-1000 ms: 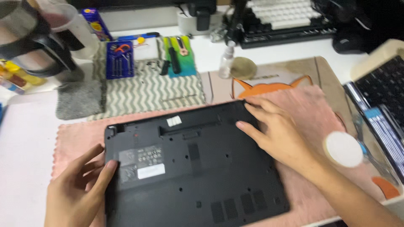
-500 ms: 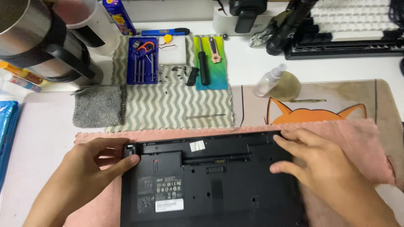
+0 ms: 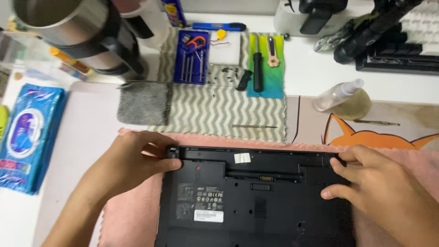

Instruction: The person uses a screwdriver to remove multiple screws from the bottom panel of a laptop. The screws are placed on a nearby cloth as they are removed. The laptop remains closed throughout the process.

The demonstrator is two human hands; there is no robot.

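A black laptop (image 3: 256,201) lies upside down on a pink towel (image 3: 132,215), its underside with labels and vents facing up. My left hand (image 3: 130,162) grips the far left corner of the laptop, thumb on the base. My right hand (image 3: 382,187) holds the far right corner, fingers resting on the rear edge and the base. Both hands touch the laptop at its back edge.
Beyond the towel lie a zigzag cloth (image 3: 224,107), a grey rag (image 3: 144,103), a blue screwdriver kit (image 3: 192,57), a black screwdriver (image 3: 257,64) on a green mat, loose screws, and a spray bottle (image 3: 338,93). A wet-wipes pack (image 3: 27,137) is left, a steel jug (image 3: 68,32) far left.
The laptop has been turned from a slanted position to lie square with the table. Both hands moved to its far corners, and the view came closer.
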